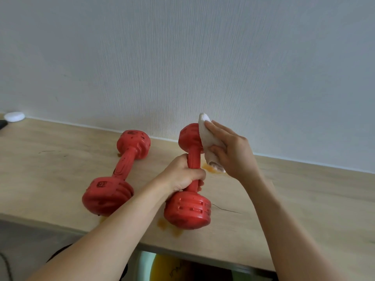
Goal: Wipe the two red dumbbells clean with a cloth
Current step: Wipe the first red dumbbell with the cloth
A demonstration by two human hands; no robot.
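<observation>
Two red dumbbells are on a light wooden table [304, 199]. The left dumbbell [115, 175] lies flat and untouched, with dark specks on its heads. My left hand [182, 175] grips the handle of the right dumbbell [188, 207], which stands tilted on its near head with the far head raised. My right hand [231, 151] holds a white cloth [209, 142] and presses it against the right side of that raised head. The cloth's lower tip looks stained.
Orange smears mark the table under the cloth [209, 169] and by the near head [170, 226]. A pale wall [182, 57] rises right behind the dumbbells. A white round object [14, 116] sits at the far left. The table's front edge runs just below the dumbbells.
</observation>
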